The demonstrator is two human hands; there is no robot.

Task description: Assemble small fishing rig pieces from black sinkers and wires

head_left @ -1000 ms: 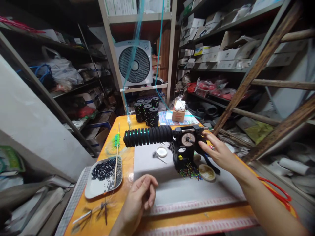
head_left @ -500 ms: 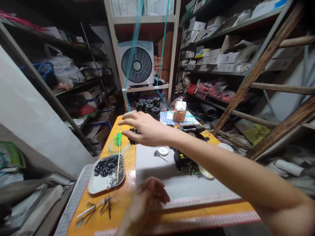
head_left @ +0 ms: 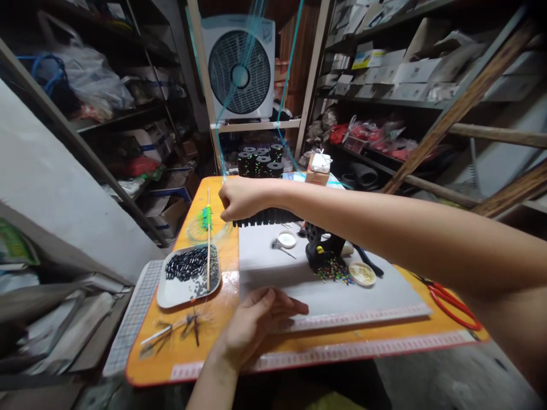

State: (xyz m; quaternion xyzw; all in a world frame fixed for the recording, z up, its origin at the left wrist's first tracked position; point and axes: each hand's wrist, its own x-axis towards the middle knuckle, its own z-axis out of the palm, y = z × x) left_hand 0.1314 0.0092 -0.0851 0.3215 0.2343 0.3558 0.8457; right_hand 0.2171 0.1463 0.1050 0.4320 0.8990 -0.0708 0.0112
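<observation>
My right hand (head_left: 245, 199) reaches across to the far left part of the table, fingers curled closed. What they hold, if anything, is hidden. Beside it lies a thin wooden stick (head_left: 209, 242) with a bright green, bristly bundle (head_left: 207, 218) on it. Behind the hand hang teal strands (head_left: 219, 148), and a row of black ribbed pieces (head_left: 273, 217) shows under the wrist. Near the front edge of the grey board (head_left: 273, 256), my left hand (head_left: 265, 316) is loosely open, its fingers stretched to the right and partly overlapping.
A white tray (head_left: 164, 299) with black tubes and grey bits is at the left. Coloured beads (head_left: 335, 272) lie by a small dish (head_left: 362, 274) and a black stand (head_left: 318, 253). Red-handled scissors (head_left: 453, 304) lie at right. Black spools (head_left: 262, 162) stand behind.
My right hand has gone from spread fingers to a closed fist, at nearly the same place. My left hand has shifted slightly right and up. The view has tilted downward.
</observation>
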